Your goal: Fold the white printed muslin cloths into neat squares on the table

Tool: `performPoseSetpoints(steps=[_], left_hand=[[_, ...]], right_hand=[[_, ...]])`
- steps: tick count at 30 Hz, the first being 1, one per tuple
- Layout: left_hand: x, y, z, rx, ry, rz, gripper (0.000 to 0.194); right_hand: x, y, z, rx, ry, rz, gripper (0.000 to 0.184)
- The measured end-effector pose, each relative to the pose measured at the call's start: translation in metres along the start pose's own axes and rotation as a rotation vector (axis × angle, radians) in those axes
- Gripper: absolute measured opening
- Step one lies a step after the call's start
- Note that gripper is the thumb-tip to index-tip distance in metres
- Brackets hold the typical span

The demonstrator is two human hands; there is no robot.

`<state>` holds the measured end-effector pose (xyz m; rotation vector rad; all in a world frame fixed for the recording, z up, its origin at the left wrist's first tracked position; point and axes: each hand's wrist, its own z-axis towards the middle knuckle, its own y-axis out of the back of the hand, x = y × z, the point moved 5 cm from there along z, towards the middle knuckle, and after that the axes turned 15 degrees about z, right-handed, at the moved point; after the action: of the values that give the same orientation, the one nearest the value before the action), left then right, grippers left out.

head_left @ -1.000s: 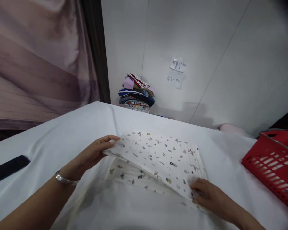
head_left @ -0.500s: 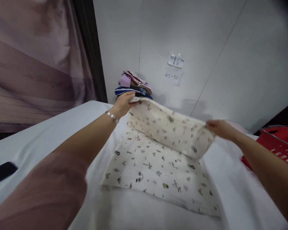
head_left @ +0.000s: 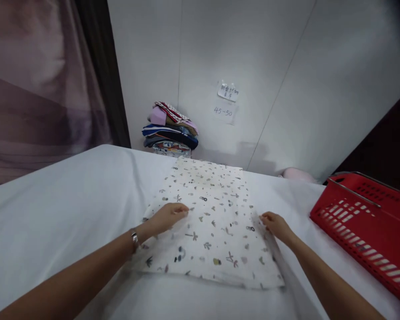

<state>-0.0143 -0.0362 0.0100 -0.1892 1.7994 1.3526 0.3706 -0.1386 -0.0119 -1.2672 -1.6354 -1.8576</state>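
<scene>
We see our two forearms [head_left: 86,271] come in from the near corners, over a table cover [head_left: 76,204] of plain white. Nearest in front of us lies the close edge of the printed cloth [head_left: 216,235], on our side of both hands. The cloth is white with small motifs, among them palm trees and leaves; it lies spread on the cover, running under the left hand, between the two hands and on beyond them.

We have the left hand [head_left: 168,216] over the left part of the cloth, palm turned down and fingers loosely bent together; we cannot tell whether it pinches any fabric or only rests there. A silver bracelet [head_left: 134,238] circles its wrist. The right hand [head_left: 276,224] has its thumb and fingertips brought together on the right edge of the cloth, which is raised a little there.

To the right of the right hand we find a red basket [head_left: 376,226] with slotted sides and a metal handle [head_left: 355,192]. Past both hands, the cloth reaches near the table's far edge. Beyond it, ahead of the left hand, stands a pile of folded fabrics [head_left: 173,133]; beyond the right hand we glimpse something pink [head_left: 298,174], partly hidden. Farther off to the left of the left hand hangs a mauve curtain [head_left: 36,75]. Straight ahead, two handwritten papers [head_left: 227,92] hang on the pale wall [head_left: 236,44], the lower reading "45-50".
</scene>
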Motion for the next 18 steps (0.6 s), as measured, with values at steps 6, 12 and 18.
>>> performPoseSetpoints(steps=[6, 12, 18], left_hand=[[-0.022, -0.018, -0.032, 0.103, -0.046, 0.047, 0.032], [-0.055, -0.063, -0.051, 0.254, -0.137, -0.015, 0.03], [-0.078, -0.097, -0.05, 0.328, -0.134, -0.16, 0.03]], right_hand=[[-0.019, -0.017, -0.037, 0.009, -0.063, 0.024, 0.028], [-0.02, -0.02, -0.067, -0.007, -0.076, 0.075, 0.024], [-0.004, -0.024, -0.092, 0.072, -0.208, 0.609, 0.032]])
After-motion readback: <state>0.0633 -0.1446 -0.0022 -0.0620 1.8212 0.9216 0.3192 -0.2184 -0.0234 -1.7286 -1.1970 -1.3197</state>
